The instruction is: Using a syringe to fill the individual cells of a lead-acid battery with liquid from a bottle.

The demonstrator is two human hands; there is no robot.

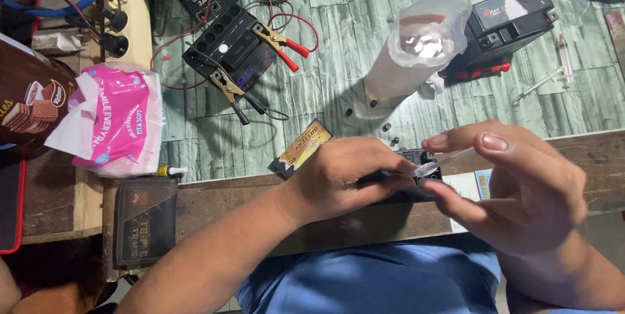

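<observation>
Workbench [364,216], syringe [449,159] (probably) in right grip [521,184]

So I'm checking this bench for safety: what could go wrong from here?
1. The right hand holds a thin clear plastic syringe over the small black battery that the left hand steadies at the wooden bench edge; liquid might spill on bare skin.
2. The tall clear plastic bag stands close behind and could tip.
</observation>
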